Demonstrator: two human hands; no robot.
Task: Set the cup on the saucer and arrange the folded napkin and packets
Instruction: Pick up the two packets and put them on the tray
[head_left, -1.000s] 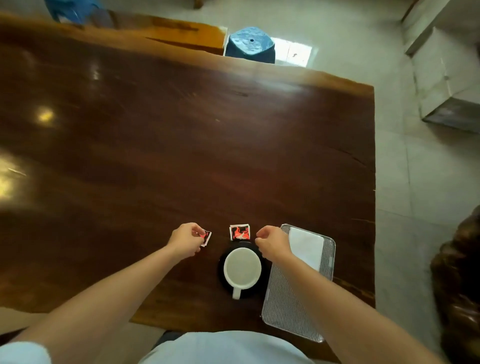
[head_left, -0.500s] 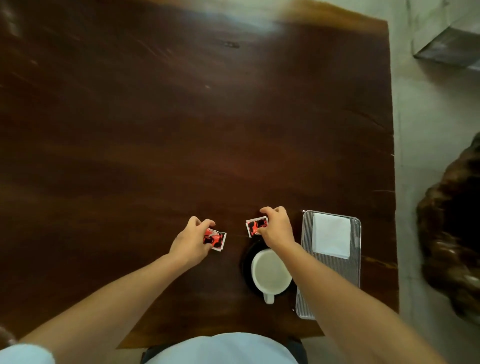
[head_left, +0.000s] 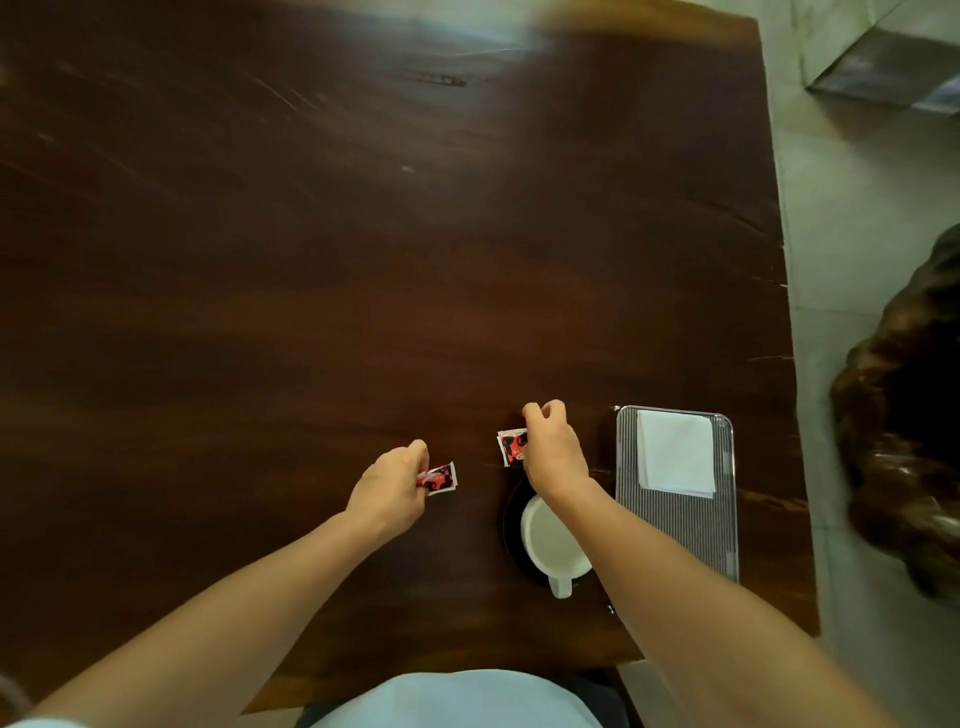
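Both packets have shifted little: left hand (head_left: 390, 488) pinches the left packet (head_left: 439, 478), right hand (head_left: 551, 451) pinches the right packet (head_left: 512, 447) at the cup's (head_left: 551, 540) twelve o'clock, best laid flat and parallel on the bench (head_left: 311, 260).

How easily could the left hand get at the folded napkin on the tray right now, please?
Probably not easily: the left hand grips a packet, and the right hand, the cup and its saucer lie between it and the napkin.
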